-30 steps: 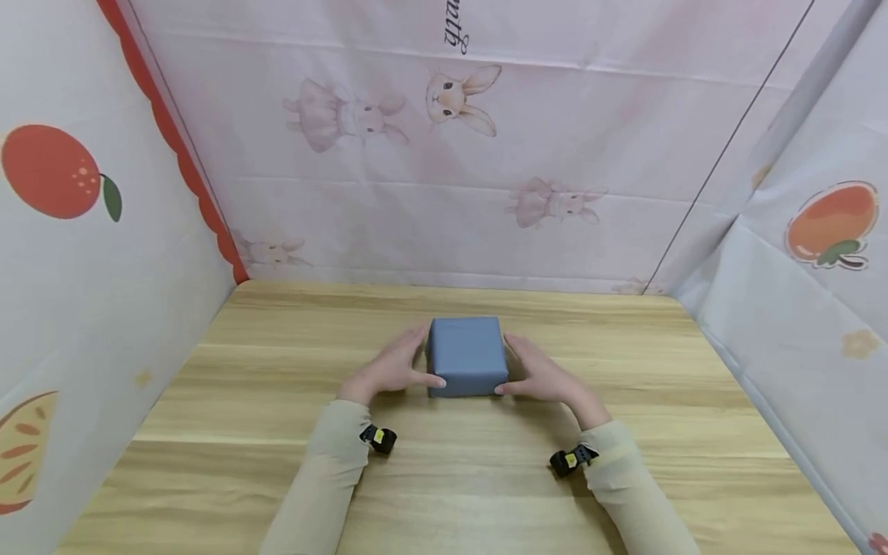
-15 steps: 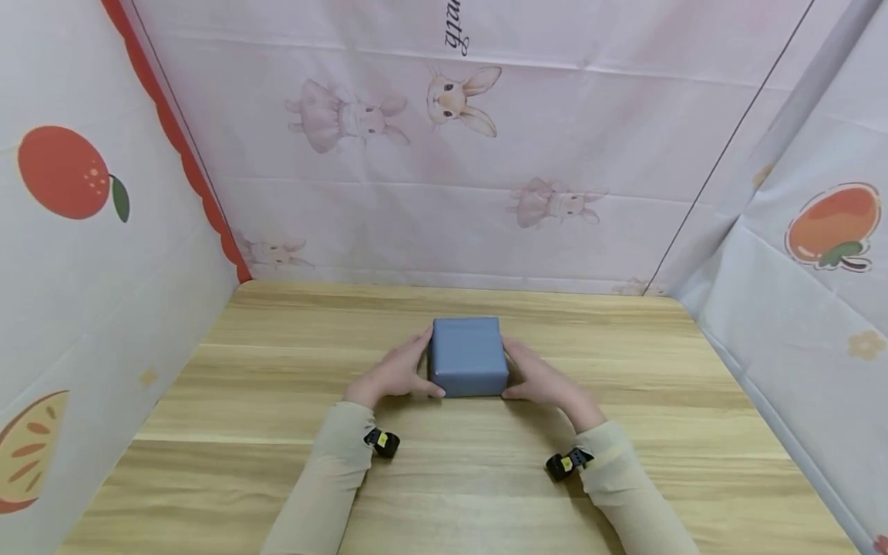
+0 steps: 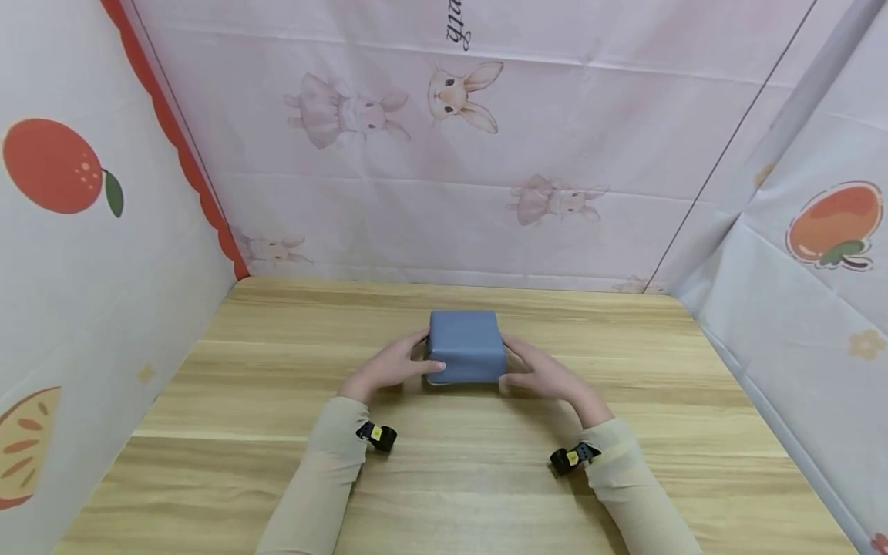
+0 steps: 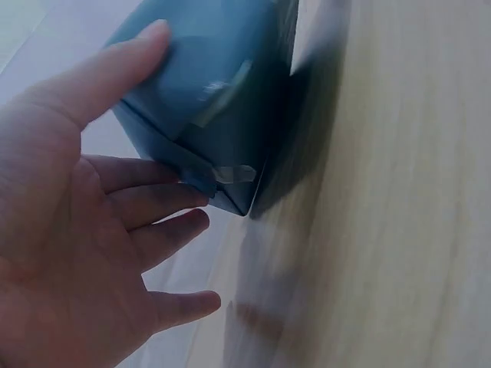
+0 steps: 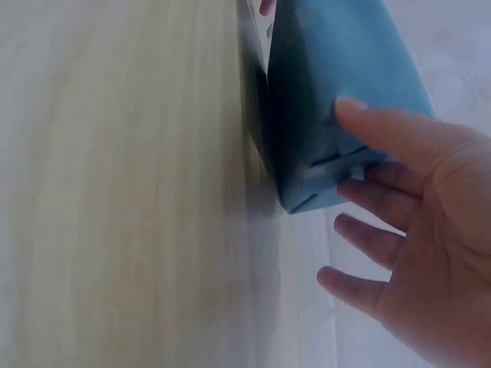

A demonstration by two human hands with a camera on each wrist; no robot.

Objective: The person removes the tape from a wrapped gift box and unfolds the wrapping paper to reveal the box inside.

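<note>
At opposite ends of the blue box (image 3: 466, 347), left hand (image 3: 390, 368) and right hand (image 3: 544, 375) hold it, fingers half-spread — even pressure from both should steady it best.

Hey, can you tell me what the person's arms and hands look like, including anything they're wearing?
The left hand and right hand are bare, without gloves. The left sleeve and right sleeve are plain beige, wrinkled near the cuffs. The left wrist camera and right wrist camera are small and black, with yellow markings. No cables show.
</note>
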